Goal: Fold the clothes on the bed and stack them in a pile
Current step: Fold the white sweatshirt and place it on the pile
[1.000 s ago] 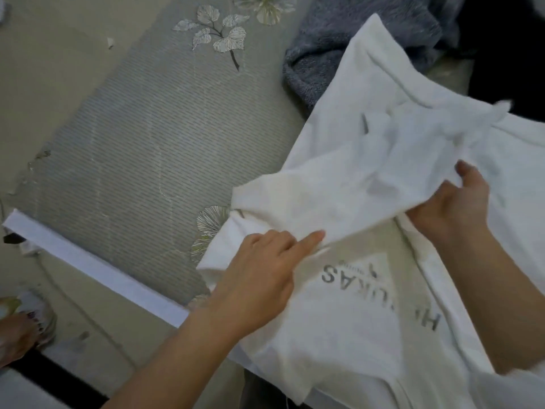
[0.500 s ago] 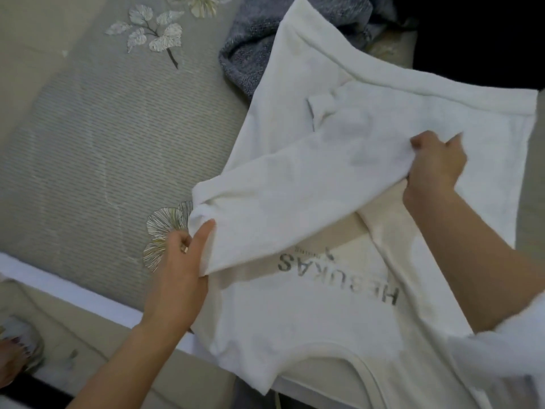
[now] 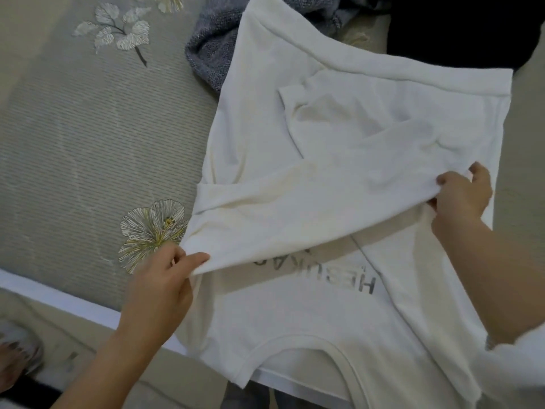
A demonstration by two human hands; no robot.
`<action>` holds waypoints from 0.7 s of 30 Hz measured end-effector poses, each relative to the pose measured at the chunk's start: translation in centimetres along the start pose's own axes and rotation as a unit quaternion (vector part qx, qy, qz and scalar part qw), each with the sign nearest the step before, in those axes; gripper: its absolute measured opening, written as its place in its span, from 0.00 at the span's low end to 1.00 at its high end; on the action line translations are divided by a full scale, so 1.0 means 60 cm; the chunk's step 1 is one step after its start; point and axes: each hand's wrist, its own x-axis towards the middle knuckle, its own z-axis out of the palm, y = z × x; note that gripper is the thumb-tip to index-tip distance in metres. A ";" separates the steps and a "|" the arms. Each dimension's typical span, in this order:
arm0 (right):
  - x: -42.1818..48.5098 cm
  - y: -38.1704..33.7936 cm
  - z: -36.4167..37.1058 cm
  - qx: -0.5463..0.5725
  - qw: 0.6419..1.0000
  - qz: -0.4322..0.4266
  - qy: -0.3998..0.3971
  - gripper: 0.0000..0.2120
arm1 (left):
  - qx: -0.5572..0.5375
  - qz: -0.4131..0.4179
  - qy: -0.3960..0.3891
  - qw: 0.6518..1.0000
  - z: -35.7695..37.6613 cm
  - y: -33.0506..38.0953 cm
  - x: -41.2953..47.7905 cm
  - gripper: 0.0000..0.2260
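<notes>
Both hands have spread wider, pulling the folded flap (image 3: 309, 208) taut over the print (image 3: 365, 283). The white T-shirt (image 3: 295, 317) lies on the bed (image 3: 88, 143), neckline nearest, long axis running away; fingers of the left hand (image 3: 159, 287) pinch the flap's corner, fingers of the right hand (image 3: 460, 196) clench its other end. Beyond: grey knit (image 3: 206, 54), dark garment (image 3: 457, 25)
</notes>
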 end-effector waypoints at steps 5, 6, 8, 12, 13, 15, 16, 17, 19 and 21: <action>-0.011 0.036 -0.015 0.023 0.995 0.094 -0.004 0.22 | 0.039 -0.051 -0.079 0.995 0.024 0.025 -0.016 0.22; -0.019 0.046 -0.015 0.027 0.994 0.109 -0.018 0.22 | 0.027 -0.098 -0.118 0.988 0.033 0.027 -0.020 0.28; -0.036 0.063 -0.011 0.030 0.989 0.128 -0.062 0.21 | -0.021 -0.165 -0.148 0.975 0.040 0.028 -0.024 0.29; -0.056 0.080 -0.015 0.030 0.990 0.117 -0.072 0.22 | -0.069 -0.128 -0.015 0.989 0.026 0.008 -0.036 0.20; -0.060 0.083 -0.017 0.034 0.991 0.109 -0.066 0.21 | -0.079 -0.139 0.024 0.987 0.021 0.000 -0.043 0.20; -0.077 0.093 -0.020 0.006 0.992 0.102 -0.079 0.21 | -0.075 -0.215 0.055 0.972 0.019 -0.016 -0.059 0.20; -0.086 0.100 -0.022 -0.026 0.990 0.103 -0.095 0.21 | -0.068 -0.258 0.036 0.963 0.022 -0.022 -0.067 0.21; -0.093 0.110 -0.024 -0.054 0.987 0.106 -0.108 0.21 | -0.063 -0.286 -0.002 0.956 0.028 -0.027 -0.075 0.22; -0.101 0.122 -0.026 -0.073 0.984 0.122 -0.105 0.20 | -0.060 -0.296 -0.067 0.951 0.038 -0.031 -0.084 0.23; -0.107 0.123 -0.025 -0.098 0.990 0.095 -0.041 0.20 | -0.032 -0.259 -0.062 0.963 0.038 -0.028 -0.080 0.20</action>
